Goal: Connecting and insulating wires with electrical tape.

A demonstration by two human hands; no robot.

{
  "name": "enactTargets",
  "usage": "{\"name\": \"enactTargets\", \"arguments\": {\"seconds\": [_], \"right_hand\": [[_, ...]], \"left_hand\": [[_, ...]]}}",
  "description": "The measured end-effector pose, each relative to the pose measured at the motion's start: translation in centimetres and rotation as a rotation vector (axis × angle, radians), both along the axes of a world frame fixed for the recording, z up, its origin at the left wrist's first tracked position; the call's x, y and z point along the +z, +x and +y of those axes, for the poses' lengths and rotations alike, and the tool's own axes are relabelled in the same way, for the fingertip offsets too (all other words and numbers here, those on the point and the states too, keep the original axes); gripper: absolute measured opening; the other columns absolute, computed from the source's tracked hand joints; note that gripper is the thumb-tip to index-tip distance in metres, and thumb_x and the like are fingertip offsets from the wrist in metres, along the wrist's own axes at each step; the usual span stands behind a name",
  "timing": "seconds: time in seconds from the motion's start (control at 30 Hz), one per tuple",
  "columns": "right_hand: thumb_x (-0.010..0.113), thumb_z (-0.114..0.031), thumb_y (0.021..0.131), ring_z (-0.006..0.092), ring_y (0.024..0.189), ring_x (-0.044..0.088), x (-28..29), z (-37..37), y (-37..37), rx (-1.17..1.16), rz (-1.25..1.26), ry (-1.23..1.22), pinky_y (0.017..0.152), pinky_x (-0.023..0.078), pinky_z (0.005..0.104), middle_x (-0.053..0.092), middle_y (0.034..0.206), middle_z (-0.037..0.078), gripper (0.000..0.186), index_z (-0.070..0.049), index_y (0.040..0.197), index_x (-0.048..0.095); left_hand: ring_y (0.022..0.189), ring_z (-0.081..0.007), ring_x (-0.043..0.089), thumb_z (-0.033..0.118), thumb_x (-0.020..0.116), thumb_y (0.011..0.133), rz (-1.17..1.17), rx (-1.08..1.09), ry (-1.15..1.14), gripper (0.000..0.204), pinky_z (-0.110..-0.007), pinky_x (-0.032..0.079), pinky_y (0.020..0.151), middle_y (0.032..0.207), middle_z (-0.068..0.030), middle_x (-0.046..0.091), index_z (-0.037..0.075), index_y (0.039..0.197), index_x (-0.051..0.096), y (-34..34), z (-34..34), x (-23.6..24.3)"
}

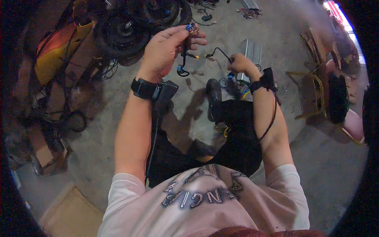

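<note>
My left hand (167, 49) is raised at the upper middle, thumb and fingers closed on a wire connector (191, 27) with blue parts and several thin wires. A black cable (184, 59) hangs below that hand, with a blue piece and a yellow tip near its lower end. Further right, my right hand (241, 64) pinches a thin black cable (219, 49). The cable's free end, a small dark plug, points toward the left hand without touching it. Just beyond the right hand lies a silver finned metal box (252, 51), with coloured wires (245, 94) by its near end.
Dark wheels with tyres (122, 35) and a yellow-orange panel (63, 45) crowd the left side. More loose wires (250, 13) lie on the concrete floor ahead. On the right stand a yellow metal frame (323, 94) and other clutter. A flat cardboard piece (73, 213) is at lower left.
</note>
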State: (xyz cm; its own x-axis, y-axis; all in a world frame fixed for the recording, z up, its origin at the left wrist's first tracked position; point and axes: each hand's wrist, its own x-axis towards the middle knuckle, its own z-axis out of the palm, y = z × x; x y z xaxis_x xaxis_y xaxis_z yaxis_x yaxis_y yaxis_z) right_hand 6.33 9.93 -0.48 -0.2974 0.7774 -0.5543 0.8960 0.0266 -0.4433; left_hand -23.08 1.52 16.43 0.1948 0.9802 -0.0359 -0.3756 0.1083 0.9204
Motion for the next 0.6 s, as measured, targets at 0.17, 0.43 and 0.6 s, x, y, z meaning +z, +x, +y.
{"name": "enactTargets", "arguments": {"seconds": [0.17,0.43,0.6], "right_hand": [[0.073,-0.021,0.07,0.0182,0.061,0.06,1.2,-3.7,-4.7,0.108,-0.149,-0.227,0.059,0.048,0.0342,0.065,0.07,0.01,0.026,0.002,0.082,0.067],[0.081,-0.037,0.072,0.0155,0.059,0.06,-6.6,-8.1,-5.1,0.136,0.019,-0.724,0.055,0.05,0.0338,0.067,0.069,0.002,0.032,-0.007,0.076,0.069],[0.081,-0.032,0.07,0.0173,0.059,0.058,-7.4,-14.2,-8.4,0.223,-0.068,-0.645,0.057,0.049,0.0346,0.062,0.066,0.002,0.028,-0.009,0.073,0.065]], "left_hand": [[0.098,-0.0221,0.067,0.017,0.048,0.1,0.009,-0.031,-0.032,0.029,-0.029,0.052,0.082,0.109,-0.0153,0.067,-0.005,0.115,0.06,-1.3,0.0,0.7],[0.097,-0.0206,0.067,0.014,0.047,0.101,0.028,-0.057,0.011,0.027,-0.029,0.053,0.084,0.109,-0.0146,0.067,-0.006,0.115,0.06,-1.2,-0.1,2.2],[0.097,-0.0205,0.067,0.011,0.046,0.1,0.038,-0.06,0.003,0.026,-0.029,0.053,0.084,0.11,-0.0148,0.067,-0.007,0.114,0.059,-1.4,-0.2,2.0]]}}
